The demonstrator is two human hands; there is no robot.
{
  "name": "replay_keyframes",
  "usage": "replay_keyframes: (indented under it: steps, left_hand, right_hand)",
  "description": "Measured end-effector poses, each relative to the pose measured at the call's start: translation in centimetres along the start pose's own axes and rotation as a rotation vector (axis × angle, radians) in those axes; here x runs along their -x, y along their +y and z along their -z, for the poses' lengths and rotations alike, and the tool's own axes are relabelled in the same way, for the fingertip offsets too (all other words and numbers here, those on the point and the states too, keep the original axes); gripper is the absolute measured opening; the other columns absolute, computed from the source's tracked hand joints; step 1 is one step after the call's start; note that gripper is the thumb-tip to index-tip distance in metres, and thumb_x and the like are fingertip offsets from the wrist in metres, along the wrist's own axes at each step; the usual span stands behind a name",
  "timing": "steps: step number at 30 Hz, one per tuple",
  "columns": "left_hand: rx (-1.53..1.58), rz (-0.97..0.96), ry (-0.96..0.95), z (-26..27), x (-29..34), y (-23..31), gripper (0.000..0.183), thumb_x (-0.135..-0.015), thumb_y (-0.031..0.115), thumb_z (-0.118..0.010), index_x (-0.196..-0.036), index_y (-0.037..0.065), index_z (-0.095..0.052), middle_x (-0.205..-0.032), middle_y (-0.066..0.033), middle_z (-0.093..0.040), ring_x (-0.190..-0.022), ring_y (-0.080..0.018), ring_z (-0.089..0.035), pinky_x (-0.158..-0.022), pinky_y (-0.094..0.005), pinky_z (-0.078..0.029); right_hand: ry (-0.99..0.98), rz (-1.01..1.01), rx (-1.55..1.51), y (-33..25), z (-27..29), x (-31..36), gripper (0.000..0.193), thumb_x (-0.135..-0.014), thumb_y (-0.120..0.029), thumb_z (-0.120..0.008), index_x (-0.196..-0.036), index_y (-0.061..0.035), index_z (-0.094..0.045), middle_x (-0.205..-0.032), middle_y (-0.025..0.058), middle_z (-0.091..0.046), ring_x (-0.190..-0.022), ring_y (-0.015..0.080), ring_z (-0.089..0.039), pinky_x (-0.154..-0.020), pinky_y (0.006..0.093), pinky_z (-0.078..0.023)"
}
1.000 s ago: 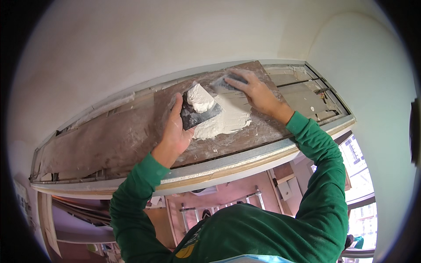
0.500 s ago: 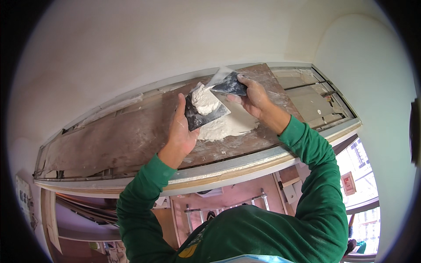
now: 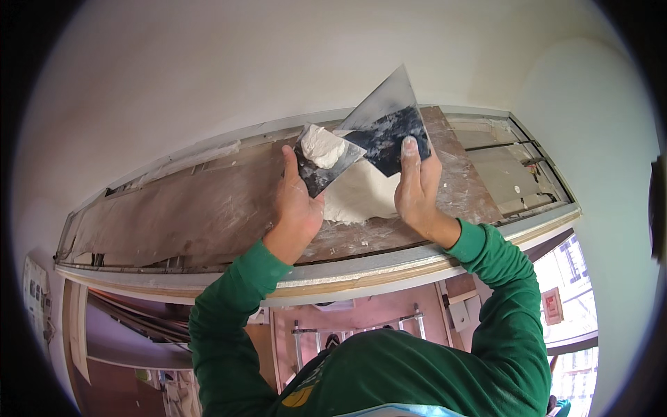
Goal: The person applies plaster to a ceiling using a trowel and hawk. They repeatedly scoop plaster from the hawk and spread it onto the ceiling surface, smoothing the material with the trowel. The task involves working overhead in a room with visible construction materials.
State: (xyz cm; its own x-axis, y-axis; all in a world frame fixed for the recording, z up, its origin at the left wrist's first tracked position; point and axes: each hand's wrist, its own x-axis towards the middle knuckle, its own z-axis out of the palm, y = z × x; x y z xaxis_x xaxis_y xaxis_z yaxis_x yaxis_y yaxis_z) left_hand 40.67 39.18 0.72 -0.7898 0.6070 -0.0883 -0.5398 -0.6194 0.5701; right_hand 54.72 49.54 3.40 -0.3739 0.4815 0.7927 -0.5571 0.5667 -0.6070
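Note:
My left hand (image 3: 297, 208) grips a small putty knife (image 3: 321, 174) with a dark, smeared blade. A lump of white putty (image 3: 322, 146) sits on its upper part. In my right hand (image 3: 419, 187) is a wider scraper (image 3: 392, 125), dark at the grip end and pale metal toward its far corner, tilted upward. My thumb presses on its face. The two blades nearly meet; whether they touch I cannot tell. Below them a larger heap of white putty (image 3: 368, 187) is spread on a brown board (image 3: 229, 201).
The board lies on a long framed ledge with a pale front edge (image 3: 347, 274). A dark metal frame (image 3: 517, 142) shows at its right end. A curved white wall (image 3: 313, 55) rises behind. Far below stands a metal ladder (image 3: 361, 325) on a pinkish floor.
The scraper in my right hand has turned, with its broad face now showing and its corner pointing up. The putty lump on the left knife looks more compact.

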Motion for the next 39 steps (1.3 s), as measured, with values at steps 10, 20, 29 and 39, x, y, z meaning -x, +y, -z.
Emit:
replay_keyframes:
  steps: [10,20,29,39]
  left_hand:
    - [-0.028,-0.022,-0.061,0.0,0.6,0.3,0.036,-0.095,0.036,-0.051,-0.114,0.005,-0.055,-0.114,-0.0048,-0.061,-0.104,-0.0157,-0.059,-0.089,-0.0284,-0.050]
    - [-0.004,-0.066,-0.010,-0.3,0.2,1.2,0.044,-0.092,0.039,-0.055,-0.118,0.004,-0.053,-0.117,-0.0065,-0.059,-0.108,-0.0200,-0.058,-0.095,-0.0320,-0.047]
    - [-0.038,-0.039,-0.021,-0.1,0.4,-0.2,0.043,-0.091,0.041,-0.057,-0.116,0.006,-0.055,-0.115,-0.0030,-0.060,-0.105,-0.0153,-0.058,-0.090,-0.0290,-0.047]
    - [0.045,-0.111,-0.123,-1.9,1.6,3.5,0.035,-0.095,0.037,-0.050,-0.114,0.007,-0.056,-0.109,-0.0012,-0.062,-0.098,-0.0123,-0.061,-0.082,-0.0232,-0.052]
  right_hand:
    - [-0.507,0.115,0.321,2.5,-1.4,1.0,0.030,-0.095,-0.013,-0.041,-0.113,0.0100,-0.046,-0.109,0.0292,-0.047,-0.098,0.0442,-0.050,-0.088,0.0432,-0.041]
    - [-0.025,0.044,-0.025,0.9,-0.5,-0.2,0.034,-0.100,-0.024,-0.035,-0.112,0.0065,-0.046,-0.092,0.0125,-0.054,-0.083,0.0179,-0.050,-0.078,0.0307,-0.041]
    - [-0.115,0.239,0.095,0.5,-0.6,1.5,0.041,-0.098,-0.020,-0.036,-0.124,0.0106,-0.042,-0.113,0.0237,-0.046,-0.103,0.0324,-0.049,-0.092,0.0374,-0.038]
    - [-0.294,-0.551,-0.194,3.9,1.3,-1.7,0.033,-0.099,-0.028,-0.043,-0.104,0.0030,-0.053,-0.076,0.0108,-0.057,-0.058,0.0195,-0.054,-0.053,0.0298,-0.046]
